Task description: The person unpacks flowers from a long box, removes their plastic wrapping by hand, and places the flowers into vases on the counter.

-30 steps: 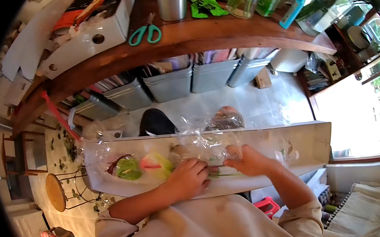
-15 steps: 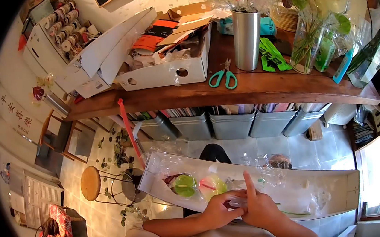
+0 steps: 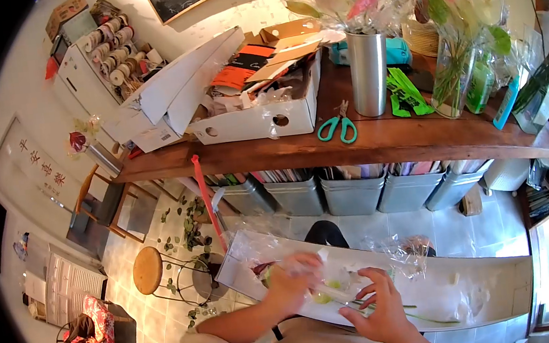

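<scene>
A long white cardboard box lies across my lap, holding flowers in clear wrap. My left hand is over the box's left half, smeared by motion, so its grip is unclear. It partly covers the wrapped flowers, of which a dark red edge and some green show. My right hand is over the middle of the box, thumb and fingers apart and curved. Between the hands is a pale, see-through strip or tube that I cannot make out exactly. Green stems extend along the box to the right of my right hand.
Ahead stands a wooden table with teal-handled scissors, an opened carton, a metal vase and a glass vase of stems. Metal bins stand beneath. A round stool is at left.
My hands, together half a second ago, have come apart. The left moved left over the flowers; the right opened its fingers. The whole view has shifted slightly.
</scene>
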`<state>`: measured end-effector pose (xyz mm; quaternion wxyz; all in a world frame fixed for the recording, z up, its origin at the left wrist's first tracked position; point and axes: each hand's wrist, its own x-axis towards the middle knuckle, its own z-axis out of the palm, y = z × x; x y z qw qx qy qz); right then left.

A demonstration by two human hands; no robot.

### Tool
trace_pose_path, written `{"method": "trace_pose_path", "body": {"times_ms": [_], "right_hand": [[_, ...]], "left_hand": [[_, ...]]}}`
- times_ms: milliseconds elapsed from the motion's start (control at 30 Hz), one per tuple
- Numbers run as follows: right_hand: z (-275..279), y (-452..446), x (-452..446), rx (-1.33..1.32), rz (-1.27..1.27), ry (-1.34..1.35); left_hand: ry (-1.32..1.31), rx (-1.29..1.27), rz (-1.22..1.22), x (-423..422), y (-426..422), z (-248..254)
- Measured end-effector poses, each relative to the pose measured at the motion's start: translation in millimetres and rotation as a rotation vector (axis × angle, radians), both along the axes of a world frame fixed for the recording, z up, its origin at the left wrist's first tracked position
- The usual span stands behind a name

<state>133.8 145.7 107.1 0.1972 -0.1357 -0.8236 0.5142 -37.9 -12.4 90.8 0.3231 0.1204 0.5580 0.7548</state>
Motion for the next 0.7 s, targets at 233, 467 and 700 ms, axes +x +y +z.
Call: {"method": "trace_pose_path", "body": {"times_ms": [233,467,700], "right_hand": [[-35.8,28.2,44.8,0.149,-0.008,-0.17],[-71.1,44.9,61.2,0.438,-0.031,-0.185],[-76.9,69.8,80.5,0.467,-0.044,-0.316]], "left_hand": [[0.57,0.369,0.662,-237.7,-38.2,212.8],[0.912,-0.593,0.916,-440.4,-95.5,328.4],[1.678,-1.279,0.712,-586.3,-157.0,295.9]]}}
